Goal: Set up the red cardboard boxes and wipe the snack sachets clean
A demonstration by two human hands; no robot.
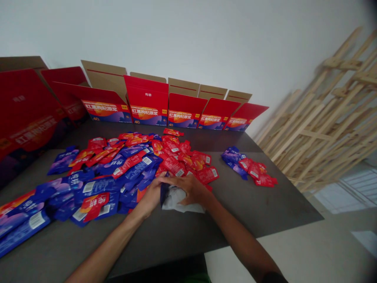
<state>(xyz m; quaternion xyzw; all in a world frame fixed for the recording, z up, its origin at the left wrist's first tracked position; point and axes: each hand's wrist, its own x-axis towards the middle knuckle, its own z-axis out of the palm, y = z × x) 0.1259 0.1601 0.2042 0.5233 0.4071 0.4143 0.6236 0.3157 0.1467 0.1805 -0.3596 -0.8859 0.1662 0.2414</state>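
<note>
In the middle of the table, my left hand (153,192) is closed at the edge of a dark blue piece (163,195), likely a packet, mostly hidden by my fingers. My right hand (193,188) reaches over from the right, its fingers bent onto a crumpled white plastic bag (173,199). The bag lies between my hands, close against the dark blue piece. Just beyond my fingers is a pile of red pouches (176,165). To the left spreads a heap of blue pouches (138,169) mixed with red ones.
Open red cartons (147,102) stand in a row along the wall, with larger red cartons (26,114) at left. A small group of red and blue pouches (250,167) lies on the right of the grey table (265,208). Wooden frames (321,122) lean beyond the table's right edge.
</note>
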